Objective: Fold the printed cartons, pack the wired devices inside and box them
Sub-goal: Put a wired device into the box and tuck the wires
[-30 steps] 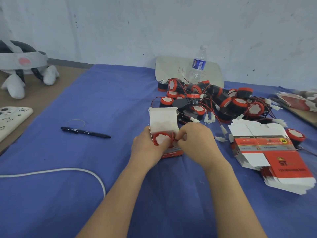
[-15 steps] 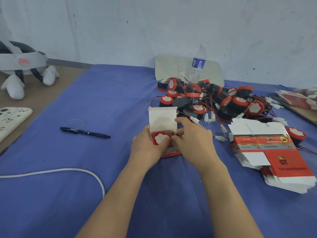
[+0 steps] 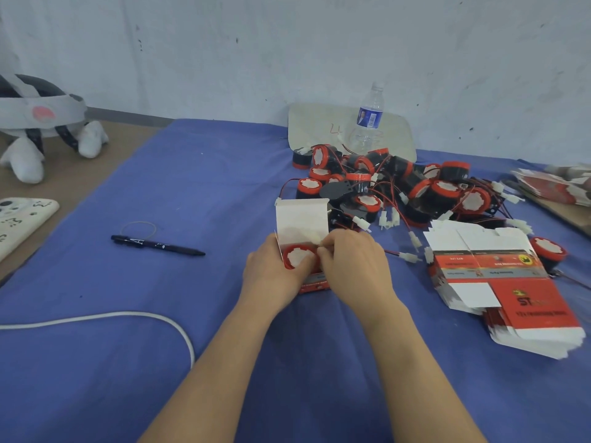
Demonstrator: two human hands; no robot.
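Note:
A small red printed carton (image 3: 315, 282) stands upright on the blue cloth, its white lid flap (image 3: 302, 219) raised. A red-rimmed round wired device (image 3: 299, 255) sits in its open top. My left hand (image 3: 271, 270) grips the carton from the left, thumb on the device's rim. My right hand (image 3: 355, 263) is curled at the carton's right edge, fingertips pinching at the side flap. Behind lies a pile of red and black wired devices (image 3: 399, 190). A stack of flat printed cartons (image 3: 499, 282) lies to the right.
A black pen (image 3: 156, 244) and a rubber band (image 3: 139, 228) lie left of the carton. A white cable (image 3: 128, 316) curves across the near left. A water bottle (image 3: 367, 119) stands on a pale board (image 3: 315, 129) by the wall. More flat cartons (image 3: 553, 187) lie far right.
My right hand has drawn its fingers back from over the carton's far side and now curls them at the right edge. The left hand and the carton have stayed put.

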